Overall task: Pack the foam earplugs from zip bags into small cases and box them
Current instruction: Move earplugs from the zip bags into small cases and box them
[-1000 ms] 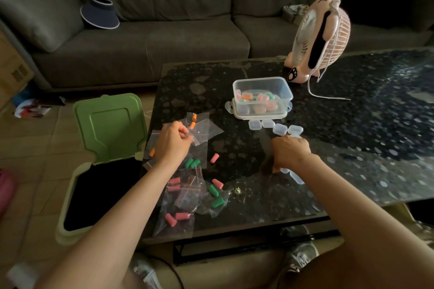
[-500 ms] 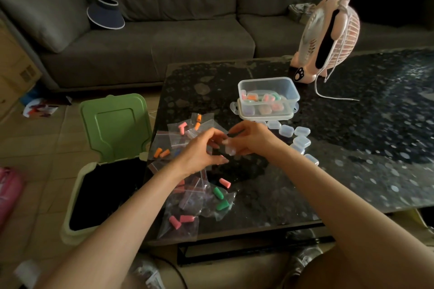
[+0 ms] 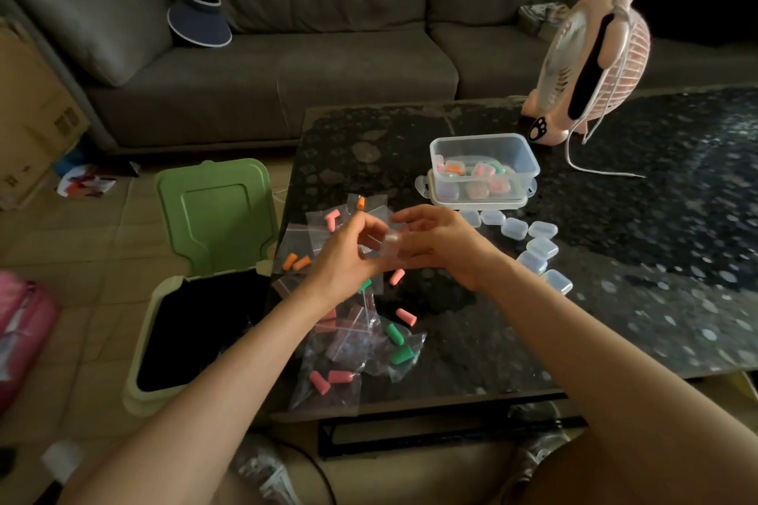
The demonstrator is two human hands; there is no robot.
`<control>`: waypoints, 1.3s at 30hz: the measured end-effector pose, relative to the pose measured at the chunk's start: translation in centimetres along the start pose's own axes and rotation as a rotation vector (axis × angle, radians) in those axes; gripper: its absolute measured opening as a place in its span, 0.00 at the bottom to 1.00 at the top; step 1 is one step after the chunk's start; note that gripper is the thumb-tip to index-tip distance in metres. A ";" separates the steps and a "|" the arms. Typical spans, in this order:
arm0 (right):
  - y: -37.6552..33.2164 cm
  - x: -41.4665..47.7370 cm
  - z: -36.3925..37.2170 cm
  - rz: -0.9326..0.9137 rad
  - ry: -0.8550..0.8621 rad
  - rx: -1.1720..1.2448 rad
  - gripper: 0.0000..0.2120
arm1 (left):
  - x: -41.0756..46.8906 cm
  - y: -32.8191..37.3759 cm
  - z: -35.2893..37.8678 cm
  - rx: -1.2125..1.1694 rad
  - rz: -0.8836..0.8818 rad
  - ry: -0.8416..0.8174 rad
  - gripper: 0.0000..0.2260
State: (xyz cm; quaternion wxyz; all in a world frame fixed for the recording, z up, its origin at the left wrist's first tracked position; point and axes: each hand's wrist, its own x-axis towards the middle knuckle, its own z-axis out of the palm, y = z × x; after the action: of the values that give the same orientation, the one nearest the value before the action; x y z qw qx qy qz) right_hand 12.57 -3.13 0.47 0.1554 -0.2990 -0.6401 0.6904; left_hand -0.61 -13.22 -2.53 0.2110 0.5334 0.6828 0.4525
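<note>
My left hand (image 3: 348, 254) and my right hand (image 3: 434, 246) meet above the dark table (image 3: 615, 258). Between their fingertips they pinch a small clear case (image 3: 389, 244); I cannot tell whether the case stands open. Zip bags (image 3: 340, 353) with pink, green and orange earplugs lie under and in front of my hands. Loose pink earplugs (image 3: 397, 277) lie on the table just below my hands. Several empty clear cases (image 3: 533, 246) lie in a row to the right. Behind my hands stands a clear plastic box (image 3: 484, 160) holding filled cases.
A green-lidded bin (image 3: 197, 283) stands open on the floor at the table's left edge. A pink desk fan (image 3: 590, 61) with a white cord stands at the table's back. Behind it all runs a grey sofa (image 3: 287, 53) with a dark visor hat (image 3: 201, 18).
My right hand came left from the row of cases with a small clear case. My left hand left the zip bags and rose to meet it; both now hold the case.
</note>
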 end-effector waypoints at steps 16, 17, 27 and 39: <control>0.5 0.2 0.0 0.068 -0.096 0.106 0.12 | 0.3 0.7 -0.2 0.220 0.173 0.134 0.11; 0.5 0.2 -0.1 0.077 -0.100 0.118 0.12 | 0.3 0.8 -0.1 0.219 0.168 0.126 0.12; 0.2 0.1 -0.3 0.125 -0.073 0.055 0.16 | 0.4 0.2 -0.7 0.275 0.169 0.068 0.14; 0.7 0.9 -0.8 0.139 -0.030 0.040 0.14 | 0.3 0.3 -1.2 0.233 0.200 0.052 0.16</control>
State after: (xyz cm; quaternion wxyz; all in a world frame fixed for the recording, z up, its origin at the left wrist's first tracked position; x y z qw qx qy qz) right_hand 12.49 -2.04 -0.37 0.1034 -0.3291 -0.6064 0.7164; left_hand -1.41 -13.41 -1.62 0.0837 0.6076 0.6794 0.4029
